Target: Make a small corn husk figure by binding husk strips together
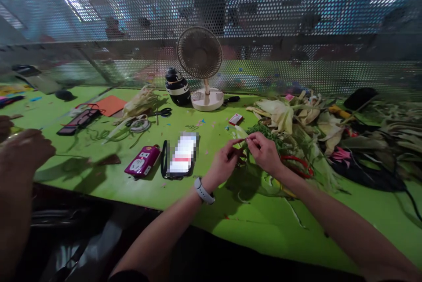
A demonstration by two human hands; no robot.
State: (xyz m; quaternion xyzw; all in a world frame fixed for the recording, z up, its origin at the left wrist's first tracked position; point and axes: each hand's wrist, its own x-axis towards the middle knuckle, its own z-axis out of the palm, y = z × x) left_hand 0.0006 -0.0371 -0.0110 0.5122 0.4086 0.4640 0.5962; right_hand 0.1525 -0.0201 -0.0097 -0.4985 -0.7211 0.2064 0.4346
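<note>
My left hand, with a white watch band at the wrist, is closed in a pinch above the green table. Its fingertips meet those of my right hand, which is pinched too. Whatever lies between them is too small and dim to make out. Just behind the fingers shows a pale husk tip. Thin green strips lie beside my right hand, and a red ring-shaped thing sits near its wrist. A heap of dried corn husks spreads to the right.
A phone and a purple pouch lie left of my hands. Behind stand a fan and a dark bottle, with scissors nearby. Another person's hands are at far left. A perforated metal screen closes the back.
</note>
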